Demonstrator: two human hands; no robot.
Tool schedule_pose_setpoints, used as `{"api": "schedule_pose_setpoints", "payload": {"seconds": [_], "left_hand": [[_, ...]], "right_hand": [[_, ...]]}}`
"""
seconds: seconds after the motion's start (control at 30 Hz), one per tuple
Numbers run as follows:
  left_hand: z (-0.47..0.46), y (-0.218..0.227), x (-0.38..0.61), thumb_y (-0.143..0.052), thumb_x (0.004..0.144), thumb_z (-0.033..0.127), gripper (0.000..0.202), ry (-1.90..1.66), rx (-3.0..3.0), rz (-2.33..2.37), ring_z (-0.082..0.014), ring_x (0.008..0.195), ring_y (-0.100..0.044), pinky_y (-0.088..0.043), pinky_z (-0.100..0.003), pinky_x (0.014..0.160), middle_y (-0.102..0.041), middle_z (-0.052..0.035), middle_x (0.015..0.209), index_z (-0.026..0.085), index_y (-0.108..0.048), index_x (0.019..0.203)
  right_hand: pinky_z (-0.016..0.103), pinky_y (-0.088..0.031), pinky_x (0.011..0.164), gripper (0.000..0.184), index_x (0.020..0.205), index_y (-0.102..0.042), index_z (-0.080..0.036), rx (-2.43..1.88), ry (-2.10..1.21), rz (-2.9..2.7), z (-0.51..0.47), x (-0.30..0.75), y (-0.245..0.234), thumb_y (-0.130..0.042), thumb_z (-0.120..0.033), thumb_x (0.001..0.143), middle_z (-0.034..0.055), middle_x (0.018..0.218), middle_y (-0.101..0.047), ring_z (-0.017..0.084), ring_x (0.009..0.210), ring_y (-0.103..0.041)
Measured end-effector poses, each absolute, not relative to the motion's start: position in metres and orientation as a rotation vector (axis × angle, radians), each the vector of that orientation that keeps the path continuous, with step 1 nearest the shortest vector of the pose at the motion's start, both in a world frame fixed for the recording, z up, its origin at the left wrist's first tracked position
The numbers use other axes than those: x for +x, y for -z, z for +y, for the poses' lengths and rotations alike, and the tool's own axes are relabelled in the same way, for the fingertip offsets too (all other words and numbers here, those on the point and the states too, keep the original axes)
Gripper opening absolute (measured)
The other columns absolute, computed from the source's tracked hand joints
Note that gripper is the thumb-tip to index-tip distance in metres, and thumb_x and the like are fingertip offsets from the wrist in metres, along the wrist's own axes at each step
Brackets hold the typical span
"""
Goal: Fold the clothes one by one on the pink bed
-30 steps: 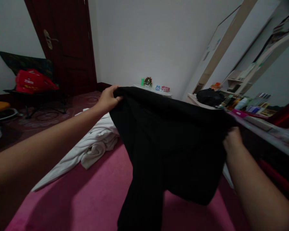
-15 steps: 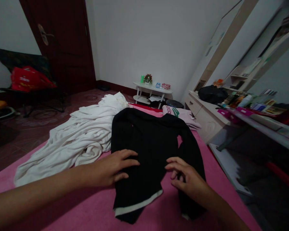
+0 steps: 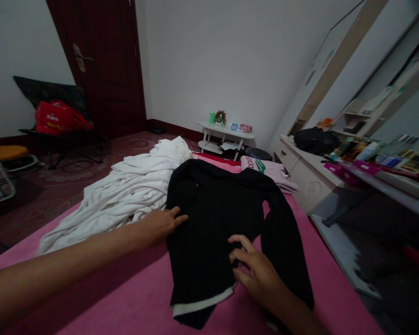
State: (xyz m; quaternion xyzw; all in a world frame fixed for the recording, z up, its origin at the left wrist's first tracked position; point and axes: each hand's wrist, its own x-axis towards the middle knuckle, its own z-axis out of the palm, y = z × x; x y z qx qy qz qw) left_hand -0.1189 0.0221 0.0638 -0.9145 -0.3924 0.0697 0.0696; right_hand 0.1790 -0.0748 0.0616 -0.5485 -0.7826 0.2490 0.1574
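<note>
A black long-sleeved top (image 3: 212, 218) with a white-trimmed hem lies spread on the pink bed cover (image 3: 132, 298). Its right sleeve runs down beside the body, with a pink gap between them. My left hand (image 3: 162, 225) rests at the left edge of the top, fingers stretched onto the fabric and the thumb hidden. Over the lower right edge of its body is my right hand (image 3: 253, 265), fingers bent and apart; whether they touch the cloth I cannot tell. A rumpled white cloth (image 3: 125, 190) lies left of the top.
Folded pale pink clothing (image 3: 272, 170) with lettering lies at the bed's far right. A small white table (image 3: 226, 131) stands by the wall. Cluttered drawers (image 3: 307, 179) border the right side. A chair holds a red bag (image 3: 61, 117) near the dark door (image 3: 104, 70).
My left hand has moved up and outward to the top's left edge. My right hand has shifted left and slightly down, onto the lower body's edge. The view has turned slightly left.
</note>
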Motion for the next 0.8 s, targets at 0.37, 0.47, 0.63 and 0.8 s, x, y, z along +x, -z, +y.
{"api": "schedule_pose_setpoints", "payload": {"seconds": [0.37,0.47,0.63,0.8], "left_hand": [[0.024,-0.077,-0.116,-0.054,0.086,0.012,0.008,-0.047,-3.315,-0.982,-0.0108,0.070,-0.058,-0.045,-0.018,0.063,-0.056,-0.0026,0.090,0.017,-0.060,0.085],[0.030,-0.121,-0.114,-0.046,0.084,0.004,0.017,0.125,-3.158,-0.893,-0.0088,0.060,-0.051,-0.040,-0.018,0.055,-0.054,-0.0013,0.082,0.016,-0.057,0.080],[0.092,-0.214,-0.154,-0.040,0.089,0.011,0.021,0.731,-2.472,-0.911,-0.0145,0.075,-0.053,-0.041,-0.024,0.065,-0.053,-0.0060,0.092,0.014,-0.061,0.093],[0.159,-0.191,-0.198,-0.047,0.083,0.009,0.024,0.483,-2.411,-1.253,-0.0191,0.082,-0.060,-0.046,-0.028,0.073,-0.060,-0.0101,0.097,0.014,-0.067,0.095]], "right_hand": [[0.024,-0.041,0.070,0.017,0.079,-0.054,-0.022,-1.505,-0.735,-2.097,-0.077,0.176,-0.047,-0.047,-0.009,0.070,0.0015,0.127,-0.045,0.009,0.075,-0.054],[0.023,-0.041,0.068,0.019,0.076,-0.054,-0.021,-1.487,-0.734,-2.060,-0.079,0.177,-0.041,-0.046,-0.006,0.067,0.0015,0.127,-0.047,0.009,0.074,-0.054],[0.024,-0.042,0.066,0.019,0.075,-0.054,-0.021,-1.472,-0.721,-2.017,-0.078,0.176,-0.038,-0.047,-0.006,0.066,0.0015,0.126,-0.049,0.008,0.070,-0.052],[0.025,-0.044,0.067,0.021,0.077,-0.056,-0.022,-1.461,-0.716,-2.005,-0.078,0.175,-0.039,-0.048,-0.006,0.066,0.0019,0.127,-0.050,0.009,0.071,-0.054]]}}
